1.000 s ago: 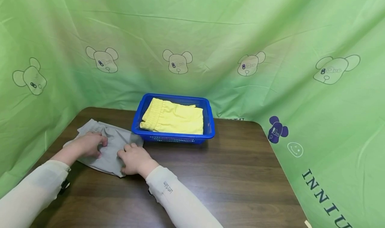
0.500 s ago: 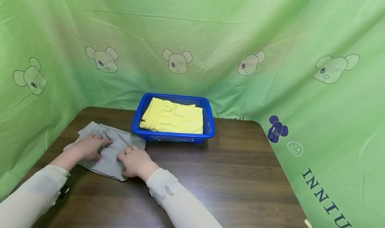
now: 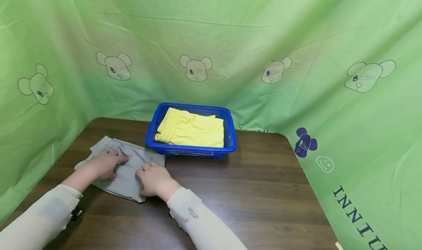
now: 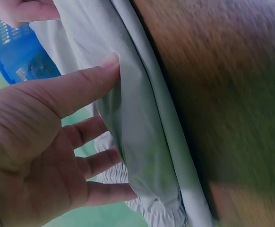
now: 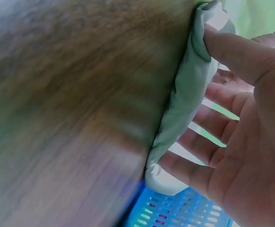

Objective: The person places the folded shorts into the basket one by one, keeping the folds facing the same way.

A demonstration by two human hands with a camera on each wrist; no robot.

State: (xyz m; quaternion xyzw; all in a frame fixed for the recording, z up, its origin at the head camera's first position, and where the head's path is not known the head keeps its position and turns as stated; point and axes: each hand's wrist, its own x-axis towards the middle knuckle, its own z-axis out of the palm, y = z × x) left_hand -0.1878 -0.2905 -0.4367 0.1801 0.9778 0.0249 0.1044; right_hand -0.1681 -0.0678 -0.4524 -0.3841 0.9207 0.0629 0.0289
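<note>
Grey shorts (image 3: 128,175) with an elastic waistband (image 3: 104,144) lie folded flat on the left of the table. My left hand (image 3: 104,165) rests on them near the waistband, thumb and fingers spread; in the left wrist view its thumb (image 4: 88,85) and fingertips touch the cloth. Over the right end of the shorts, my right hand (image 3: 156,180) presses down with its fingers apart and only slightly bent. The right wrist view has the fingers (image 5: 194,170) of that hand against the garment's edge (image 5: 177,106).
Behind the shorts and to their right stands a blue plastic basket (image 3: 191,148) with perforated sides. Folded yellow shorts (image 3: 197,129) lie inside it. The brown wooden table (image 3: 257,191) extends to the right, and a green curtain (image 3: 230,30) with bear faces surrounds it.
The grey shorts have slid a little to the right and toward me, both hands moving along with them. The basket and yellow shorts stay in place.
</note>
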